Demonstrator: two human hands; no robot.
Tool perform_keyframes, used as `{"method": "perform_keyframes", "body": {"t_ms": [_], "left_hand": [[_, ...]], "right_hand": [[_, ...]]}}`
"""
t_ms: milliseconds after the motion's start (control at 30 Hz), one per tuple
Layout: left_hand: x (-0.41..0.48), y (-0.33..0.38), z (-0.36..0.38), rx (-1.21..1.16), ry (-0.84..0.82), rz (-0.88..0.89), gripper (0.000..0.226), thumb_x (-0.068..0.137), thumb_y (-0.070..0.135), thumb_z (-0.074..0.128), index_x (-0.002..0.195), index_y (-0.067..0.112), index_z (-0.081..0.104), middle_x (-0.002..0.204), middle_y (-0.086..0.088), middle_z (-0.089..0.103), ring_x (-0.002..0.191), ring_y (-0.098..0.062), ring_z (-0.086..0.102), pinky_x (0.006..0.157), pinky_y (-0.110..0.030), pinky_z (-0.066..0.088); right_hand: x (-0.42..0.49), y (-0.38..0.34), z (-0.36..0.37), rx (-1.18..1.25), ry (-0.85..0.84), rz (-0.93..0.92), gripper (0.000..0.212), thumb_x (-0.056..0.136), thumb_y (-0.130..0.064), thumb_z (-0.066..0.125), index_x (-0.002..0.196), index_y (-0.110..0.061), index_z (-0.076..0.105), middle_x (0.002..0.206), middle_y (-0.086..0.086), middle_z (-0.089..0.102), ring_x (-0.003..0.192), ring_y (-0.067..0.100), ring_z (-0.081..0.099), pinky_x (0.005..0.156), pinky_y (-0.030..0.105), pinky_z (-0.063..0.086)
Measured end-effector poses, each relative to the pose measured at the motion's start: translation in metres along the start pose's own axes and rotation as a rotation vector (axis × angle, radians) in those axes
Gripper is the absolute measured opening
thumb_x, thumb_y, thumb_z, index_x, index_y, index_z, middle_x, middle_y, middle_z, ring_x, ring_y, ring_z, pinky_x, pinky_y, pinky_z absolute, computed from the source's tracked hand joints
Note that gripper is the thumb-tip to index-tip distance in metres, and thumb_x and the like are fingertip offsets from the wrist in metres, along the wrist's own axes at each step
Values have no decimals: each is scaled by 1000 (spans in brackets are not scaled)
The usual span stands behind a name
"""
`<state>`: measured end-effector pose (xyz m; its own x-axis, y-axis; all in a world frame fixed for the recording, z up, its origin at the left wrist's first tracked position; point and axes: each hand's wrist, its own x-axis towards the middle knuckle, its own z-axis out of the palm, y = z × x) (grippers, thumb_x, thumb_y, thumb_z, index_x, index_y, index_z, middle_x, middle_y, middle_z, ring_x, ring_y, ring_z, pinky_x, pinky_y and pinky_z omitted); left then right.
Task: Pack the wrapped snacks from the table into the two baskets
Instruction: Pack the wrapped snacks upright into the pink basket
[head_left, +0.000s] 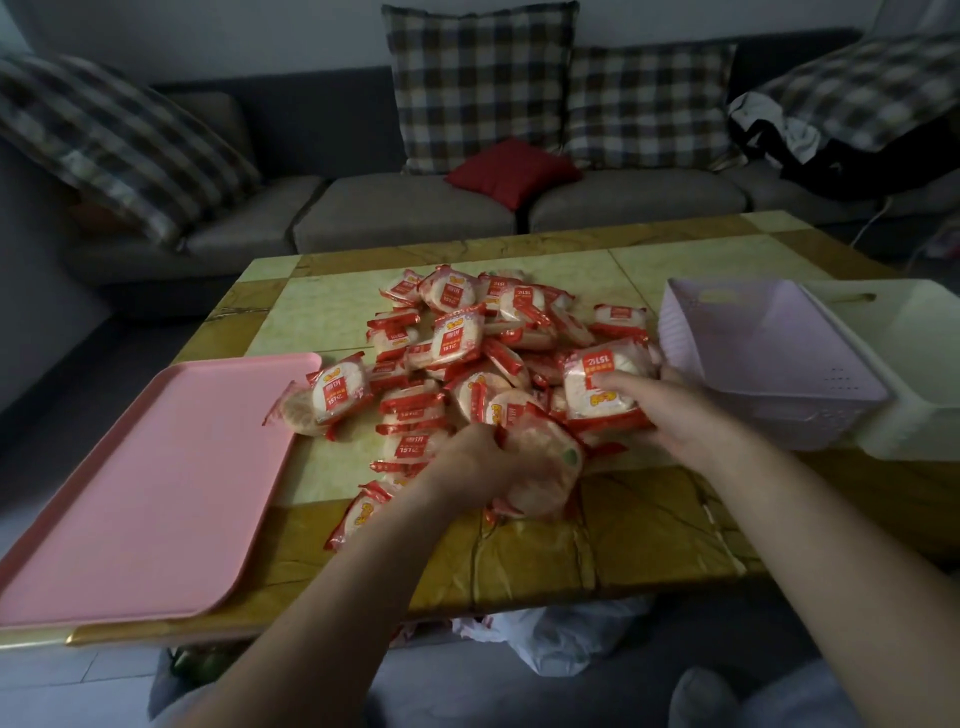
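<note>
While both hands close on snack packets beside the lilac basket, each grip is full. Right hand holds one; left hand another. Slick wrappers may slip off the surface's near edge.

Big heap of wrapped snacks in red-and-white packets sits mid-counter. The left hand has its grip closed around a packet at the near edge of the heap, and the right hand clutches another packet just beside the lilac basket. A white basket touches the lilac one's far right side. A pink tray lies at the left, bare.
</note>
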<state>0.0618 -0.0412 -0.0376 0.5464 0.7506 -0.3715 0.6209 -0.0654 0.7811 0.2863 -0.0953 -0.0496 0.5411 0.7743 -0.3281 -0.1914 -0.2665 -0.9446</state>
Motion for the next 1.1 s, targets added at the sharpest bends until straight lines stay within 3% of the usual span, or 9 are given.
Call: {"method": "perform_keyframes", "body": {"t_ms": [67,167,300,433,533,733,833,1000,1100], "left_hand": [[0,4,8,154,2,-4,47,80,49,79,108,15,63,88,7,65,76,-5,63,53,-13,51],[1,10,13,290,44,-14,56,80,53,77,115,11,62,91,4,63,76,-8,60,56,-18,48],[6,12,10,328,65,-49,45,79,54,77,99,18,58,84,6,60,73,-8,59,57,-20,48],[10,9,-1,310,111,-55,54,71,55,83,102,16,62,94,3,66,85,-15,65,77,-32,58],[13,3,-12,173,121,-62,66,67,52,87,115,12,65,104,-2,71,92,-19,70,82,-36,61],[0,10,-27,-124,148,41,39,74,30,87,101,13,66,85,0,76,73,-14,75,60,-24,57],[-7,27,-27,-371,196,126,41,78,19,83,113,11,62,94,-6,77,78,-19,77,64,-28,61],[12,83,2,-572,188,292,79,77,17,85,140,29,39,119,-11,64,96,-30,74,81,-45,62],[49,127,47,-559,215,326,81,74,26,89,137,24,39,119,-6,64,102,-23,71,88,-44,60]], "right_hand": [[1,4,2,1,-29,125,81,67,-31,92,138,-23,53,120,6,71,104,25,71,86,47,61],[0,7,3,-63,-61,213,67,73,-36,88,132,-25,58,117,6,71,105,25,68,77,40,60],[2,7,1,-44,-60,244,59,73,-36,88,125,-24,61,115,6,72,105,24,66,70,35,55],[6,4,-1,1,-58,210,55,69,-31,91,117,-21,64,110,6,74,102,25,69,70,35,56],[5,1,2,57,-117,182,57,66,-20,90,117,-18,65,108,7,77,103,25,71,78,38,57],[-5,-11,4,174,-143,-10,42,72,-3,83,108,-17,66,100,9,78,95,28,74,86,47,59],[-14,-28,-8,203,-176,-201,46,61,-7,85,105,-9,71,101,13,78,100,32,73,87,43,59],[-23,-59,-65,95,107,-518,48,67,-13,91,109,-16,69,102,3,78,95,22,74,82,40,60],[-24,-59,-104,-120,387,-473,63,74,-26,89,128,-26,56,114,-7,68,95,8,67,71,26,53]]}}
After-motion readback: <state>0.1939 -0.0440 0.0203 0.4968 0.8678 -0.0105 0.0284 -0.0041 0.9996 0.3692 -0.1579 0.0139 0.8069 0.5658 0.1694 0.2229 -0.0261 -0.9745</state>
